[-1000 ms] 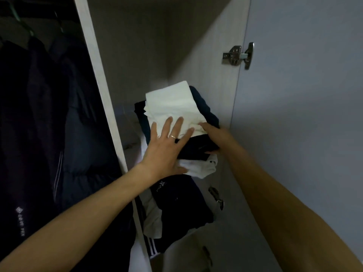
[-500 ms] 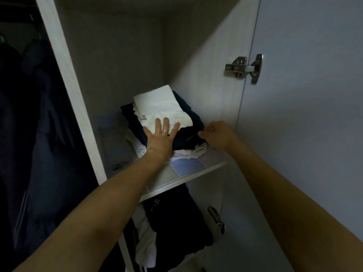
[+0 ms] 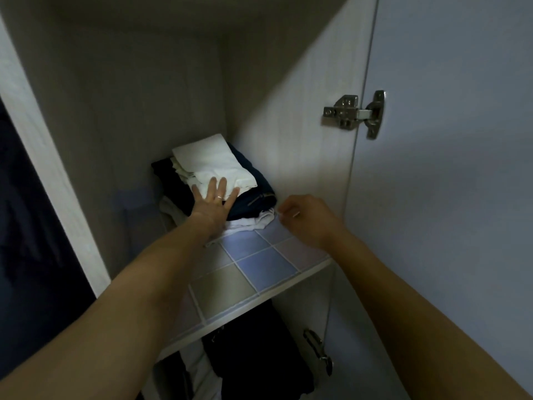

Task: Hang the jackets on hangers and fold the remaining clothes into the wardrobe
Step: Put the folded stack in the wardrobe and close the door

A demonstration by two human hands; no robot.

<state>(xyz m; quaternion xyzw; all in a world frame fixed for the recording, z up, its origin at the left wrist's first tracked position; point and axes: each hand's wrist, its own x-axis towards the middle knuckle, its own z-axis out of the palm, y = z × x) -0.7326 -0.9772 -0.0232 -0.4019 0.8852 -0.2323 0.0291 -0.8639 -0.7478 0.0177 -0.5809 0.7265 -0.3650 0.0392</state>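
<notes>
- Head view: we see the stack of folded clothes (image 3: 213, 183) sitting toward the back right of the wardrobe shelf (image 3: 259, 272), which has a tiled-pattern lining. A white folded piece (image 3: 210, 163) lies on top, a dark navy garment (image 3: 253, 194) under it, and white cloth (image 3: 253, 222) at the bottom.
- Our left hand (image 3: 212, 206) lies flat against the front of the stack, fingers straight and spread, fingertips on the white top piece. It presses and clasps nothing.
- Our right hand (image 3: 305, 217) sits just beside the stack's right front corner, over the shelf, fingers loosely curled. In this dim light we cannot quite tell whether the fingertips touch the bottom white cloth; it seems to hold nothing.
- To do this step well, we judge that the left palm should push evenly and low, so the whole pile slides back together and the top piece does not skid off alone. The right hand could steady the corner where the navy garment bulges out.
- The stack lies directly ahead of the left grip, in contact with it, and just left of the right grip, near the side wall (image 3: 288, 157).
- Below the shelf, dark clothes (image 3: 253, 356) hang or lie in the lower compartment. A hinge (image 3: 354, 114) joins the open door (image 3: 450, 168).
</notes>
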